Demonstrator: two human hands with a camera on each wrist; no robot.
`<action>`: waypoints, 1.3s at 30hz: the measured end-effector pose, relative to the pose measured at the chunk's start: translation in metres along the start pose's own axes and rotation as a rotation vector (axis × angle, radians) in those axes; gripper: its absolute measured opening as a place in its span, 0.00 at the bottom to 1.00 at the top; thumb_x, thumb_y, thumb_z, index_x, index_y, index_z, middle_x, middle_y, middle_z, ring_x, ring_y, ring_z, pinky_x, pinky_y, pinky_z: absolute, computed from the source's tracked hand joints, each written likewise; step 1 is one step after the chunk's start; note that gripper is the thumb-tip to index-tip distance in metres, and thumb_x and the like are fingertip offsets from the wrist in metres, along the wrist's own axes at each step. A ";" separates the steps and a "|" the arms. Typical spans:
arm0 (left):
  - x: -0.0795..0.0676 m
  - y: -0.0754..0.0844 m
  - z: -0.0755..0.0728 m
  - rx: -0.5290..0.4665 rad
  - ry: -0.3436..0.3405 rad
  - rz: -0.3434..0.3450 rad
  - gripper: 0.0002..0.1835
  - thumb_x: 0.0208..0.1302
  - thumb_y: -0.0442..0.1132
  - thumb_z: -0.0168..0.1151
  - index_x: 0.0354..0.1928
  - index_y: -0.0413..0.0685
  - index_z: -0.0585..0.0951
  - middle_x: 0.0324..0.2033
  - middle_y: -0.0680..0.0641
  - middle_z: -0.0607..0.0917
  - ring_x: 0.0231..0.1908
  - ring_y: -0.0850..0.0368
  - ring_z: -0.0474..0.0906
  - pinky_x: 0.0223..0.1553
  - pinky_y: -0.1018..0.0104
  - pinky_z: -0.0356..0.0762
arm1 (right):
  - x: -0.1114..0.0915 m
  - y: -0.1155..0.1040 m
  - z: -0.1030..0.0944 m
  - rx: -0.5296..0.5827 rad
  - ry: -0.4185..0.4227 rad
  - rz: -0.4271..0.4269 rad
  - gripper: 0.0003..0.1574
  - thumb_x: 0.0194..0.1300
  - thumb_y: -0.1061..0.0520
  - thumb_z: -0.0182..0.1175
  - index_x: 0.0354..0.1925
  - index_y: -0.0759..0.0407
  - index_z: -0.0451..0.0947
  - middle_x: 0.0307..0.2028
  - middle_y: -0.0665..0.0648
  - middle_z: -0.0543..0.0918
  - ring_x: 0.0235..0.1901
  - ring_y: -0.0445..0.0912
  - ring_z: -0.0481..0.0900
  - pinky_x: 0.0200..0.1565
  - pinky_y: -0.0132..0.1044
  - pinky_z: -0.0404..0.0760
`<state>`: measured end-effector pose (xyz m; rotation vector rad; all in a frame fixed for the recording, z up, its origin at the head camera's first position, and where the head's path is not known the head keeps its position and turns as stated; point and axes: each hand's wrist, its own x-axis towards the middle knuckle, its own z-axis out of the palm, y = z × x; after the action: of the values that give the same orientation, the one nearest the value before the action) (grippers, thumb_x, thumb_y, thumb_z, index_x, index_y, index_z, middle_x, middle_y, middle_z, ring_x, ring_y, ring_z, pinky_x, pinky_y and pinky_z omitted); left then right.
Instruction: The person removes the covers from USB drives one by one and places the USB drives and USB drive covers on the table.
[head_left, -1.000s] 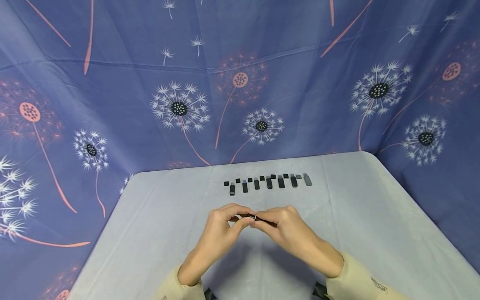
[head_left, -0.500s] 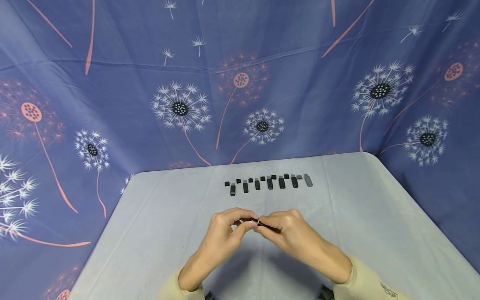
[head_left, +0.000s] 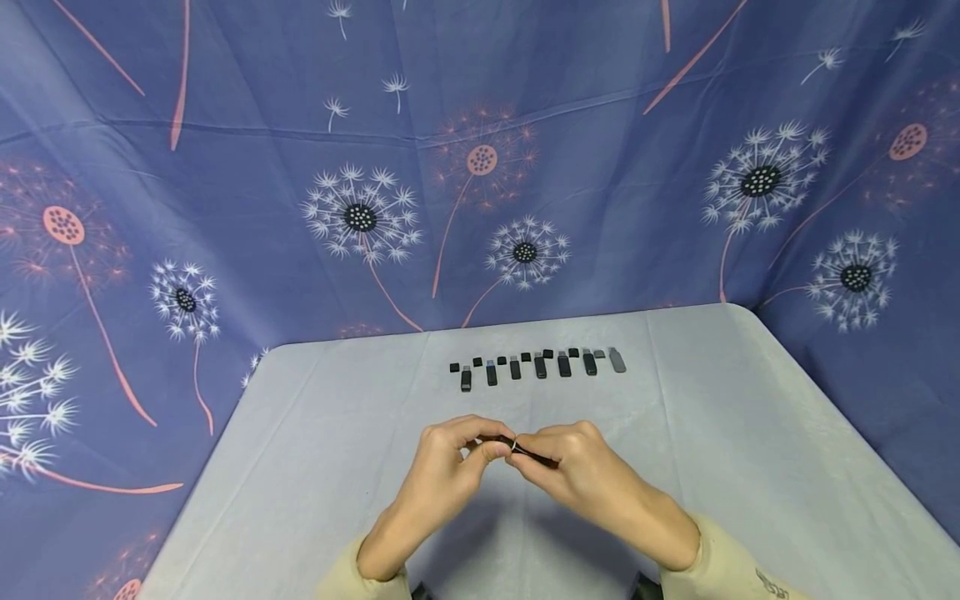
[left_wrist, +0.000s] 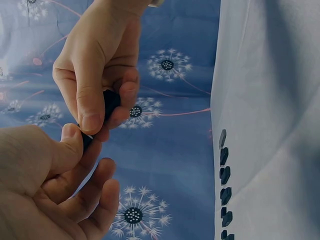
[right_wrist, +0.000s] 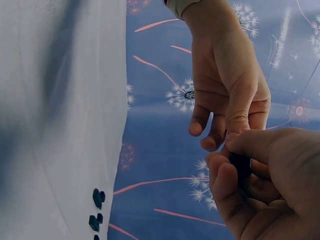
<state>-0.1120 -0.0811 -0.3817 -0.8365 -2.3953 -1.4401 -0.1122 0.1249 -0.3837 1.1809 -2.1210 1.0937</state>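
Observation:
Held up above the table, a slim black USB stick (head_left: 538,457) spans both hands, with a thin bright strip showing at its middle. My right hand (head_left: 577,454) pinches the body between thumb and fingers; the dark body (left_wrist: 111,104) also shows in the left wrist view. My left hand (head_left: 453,454) grips the cap end, thumb and index tip close against the right fingertips. In the right wrist view the black body (right_wrist: 241,164) sits among the right fingers, partly hidden. Beyond the hands, several uncapped USB sticks (head_left: 541,367) lie in a row.
Small black caps (head_left: 502,361) lie beside the sticks, and one cap (head_left: 599,354) is grey, near a grey stick (head_left: 617,360). A pale cloth covers the table (head_left: 330,433). A blue dandelion-print curtain (head_left: 262,250) rises behind its far edge.
Both hands have shifted slightly right and toward the person with the USB stick, then stayed nearly still. The row of sticks lies as before.

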 end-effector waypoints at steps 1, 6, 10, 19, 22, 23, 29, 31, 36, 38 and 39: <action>0.000 0.000 0.000 0.001 0.001 0.001 0.06 0.65 0.41 0.70 0.41 0.52 0.90 0.35 0.56 0.91 0.33 0.68 0.83 0.34 0.70 0.81 | 0.000 0.000 0.000 0.001 -0.002 0.000 0.09 0.62 0.69 0.70 0.41 0.62 0.91 0.25 0.47 0.87 0.22 0.27 0.72 0.25 0.15 0.72; 0.001 0.001 0.001 0.002 -0.003 -0.017 0.05 0.64 0.40 0.70 0.40 0.52 0.90 0.34 0.56 0.91 0.32 0.68 0.82 0.34 0.71 0.81 | -0.001 0.000 -0.002 0.008 -0.013 0.010 0.10 0.61 0.70 0.71 0.41 0.62 0.91 0.24 0.48 0.86 0.22 0.27 0.71 0.24 0.15 0.72; 0.003 0.002 0.002 0.010 -0.004 -0.028 0.04 0.63 0.37 0.71 0.39 0.52 0.91 0.33 0.56 0.91 0.30 0.68 0.81 0.33 0.71 0.80 | -0.001 0.000 -0.002 0.011 -0.019 0.006 0.11 0.60 0.70 0.70 0.42 0.64 0.90 0.26 0.50 0.88 0.22 0.27 0.73 0.24 0.15 0.73; 0.006 0.003 0.005 0.035 -0.001 -0.043 0.05 0.64 0.36 0.71 0.38 0.55 0.91 0.32 0.55 0.91 0.29 0.68 0.79 0.31 0.72 0.79 | -0.001 -0.005 -0.003 -0.021 -0.036 0.109 0.10 0.61 0.69 0.70 0.41 0.60 0.91 0.26 0.48 0.89 0.21 0.25 0.70 0.23 0.15 0.71; 0.007 0.004 0.005 0.042 0.000 -0.054 0.04 0.64 0.37 0.71 0.37 0.55 0.91 0.32 0.53 0.91 0.29 0.68 0.79 0.31 0.71 0.78 | -0.001 -0.007 -0.003 -0.043 -0.039 0.152 0.09 0.62 0.68 0.70 0.38 0.58 0.91 0.24 0.47 0.88 0.20 0.24 0.68 0.21 0.16 0.69; 0.008 0.004 0.005 0.043 0.001 -0.054 0.04 0.64 0.37 0.70 0.37 0.54 0.91 0.32 0.53 0.91 0.29 0.68 0.79 0.31 0.71 0.78 | -0.001 -0.007 -0.002 -0.052 -0.038 0.165 0.08 0.62 0.68 0.70 0.37 0.57 0.91 0.23 0.46 0.87 0.20 0.24 0.66 0.20 0.16 0.68; 0.011 0.003 0.006 0.049 -0.008 -0.045 0.04 0.63 0.34 0.71 0.36 0.52 0.92 0.32 0.54 0.91 0.28 0.68 0.79 0.30 0.72 0.78 | 0.001 -0.008 -0.003 -0.051 -0.042 0.205 0.08 0.61 0.68 0.70 0.35 0.58 0.91 0.20 0.45 0.84 0.18 0.23 0.60 0.17 0.16 0.64; 0.011 0.002 0.006 0.054 -0.015 -0.044 0.05 0.63 0.35 0.71 0.36 0.53 0.91 0.32 0.55 0.91 0.27 0.69 0.78 0.29 0.73 0.77 | 0.000 -0.008 -0.003 -0.040 -0.047 0.213 0.08 0.61 0.68 0.71 0.36 0.57 0.91 0.19 0.44 0.83 0.18 0.22 0.60 0.17 0.16 0.64; 0.009 0.001 0.007 0.054 -0.040 -0.054 0.05 0.64 0.36 0.71 0.39 0.54 0.91 0.34 0.56 0.91 0.30 0.69 0.79 0.32 0.72 0.79 | -0.002 -0.006 -0.004 -0.027 -0.059 0.233 0.08 0.63 0.66 0.70 0.39 0.57 0.92 0.23 0.46 0.88 0.19 0.22 0.63 0.18 0.17 0.67; 0.009 0.001 0.006 0.047 -0.054 -0.057 0.06 0.64 0.37 0.70 0.41 0.53 0.91 0.36 0.56 0.91 0.32 0.68 0.82 0.34 0.71 0.80 | -0.002 -0.006 -0.005 -0.031 -0.053 0.233 0.08 0.64 0.65 0.70 0.40 0.57 0.92 0.25 0.48 0.90 0.19 0.22 0.66 0.20 0.17 0.70; 0.009 0.001 0.006 0.044 -0.059 -0.059 0.07 0.64 0.37 0.71 0.43 0.53 0.91 0.37 0.56 0.91 0.34 0.68 0.83 0.35 0.71 0.81 | -0.002 -0.005 -0.005 -0.034 -0.051 0.232 0.07 0.64 0.65 0.70 0.39 0.56 0.92 0.24 0.47 0.89 0.19 0.22 0.66 0.20 0.17 0.70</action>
<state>-0.1178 -0.0722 -0.3795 -0.8158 -2.5060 -1.3976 -0.1065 0.1285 -0.3800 0.9738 -2.3523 1.1305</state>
